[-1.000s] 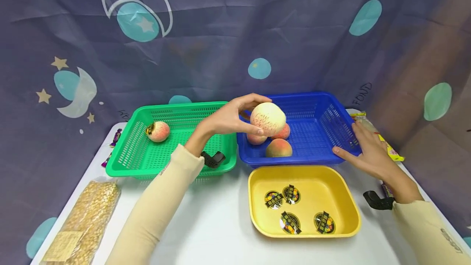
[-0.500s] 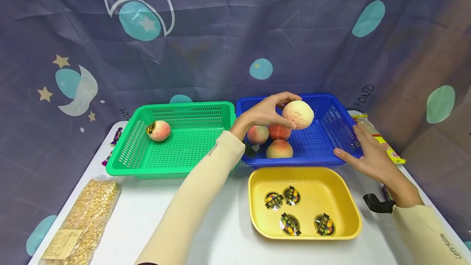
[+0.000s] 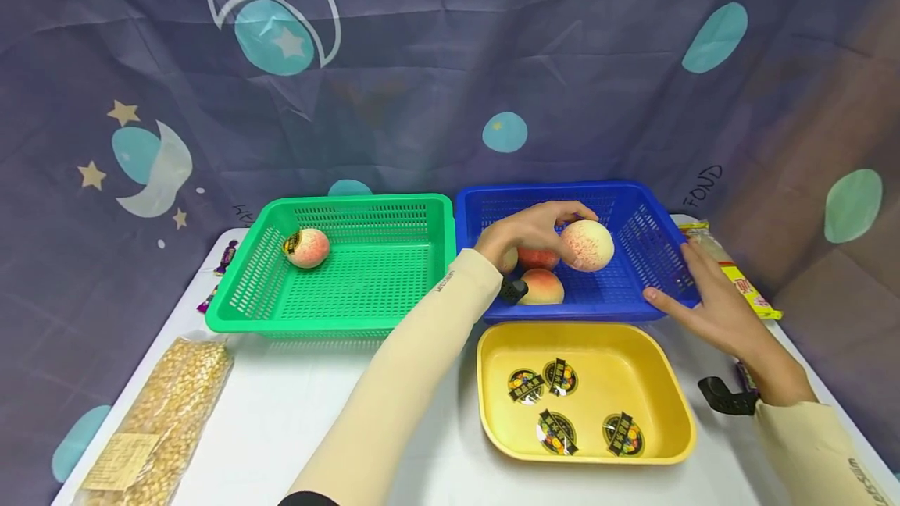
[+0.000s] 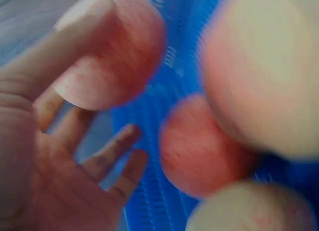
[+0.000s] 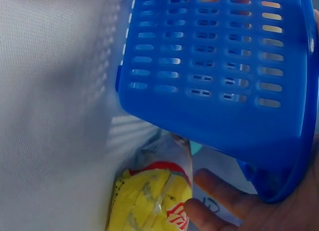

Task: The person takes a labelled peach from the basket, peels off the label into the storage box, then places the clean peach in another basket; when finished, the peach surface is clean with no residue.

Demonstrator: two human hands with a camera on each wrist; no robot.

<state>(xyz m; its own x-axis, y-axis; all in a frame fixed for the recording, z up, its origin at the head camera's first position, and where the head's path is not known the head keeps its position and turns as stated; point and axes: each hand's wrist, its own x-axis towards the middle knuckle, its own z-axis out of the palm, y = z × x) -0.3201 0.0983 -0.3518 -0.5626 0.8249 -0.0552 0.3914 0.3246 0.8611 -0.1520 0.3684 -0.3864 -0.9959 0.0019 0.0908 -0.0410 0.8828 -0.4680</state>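
Note:
My left hand (image 3: 536, 229) holds a pale, pink-speckled peach (image 3: 592, 245) between thumb and fingertips inside the blue basket (image 3: 573, 311). In the left wrist view, the thumb lies across that peach (image 4: 142, 46). Several other peaches lie in the basket's left part: a red one (image 3: 538, 258), a yellow-orange one (image 3: 542, 288) at the front, and another partly behind my hand. My right hand (image 3: 724, 311) rests against the basket's right rim, its fingers extended outside. In the right wrist view, the rim corner (image 5: 279, 183) meets the palm.
Left of the blue basket stands a green basket (image 3: 337, 326) with a stickered peach (image 3: 310, 247). A yellow tray (image 3: 657, 381) in front bears several round black stickers (image 3: 557, 432). A bag of kernels (image 3: 165, 404) lies left; a yellow packet (image 3: 751, 291) lies right.
My left hand has carried the peach to the right, then down into the blue basket. My right hand has stayed at the basket's right rim.

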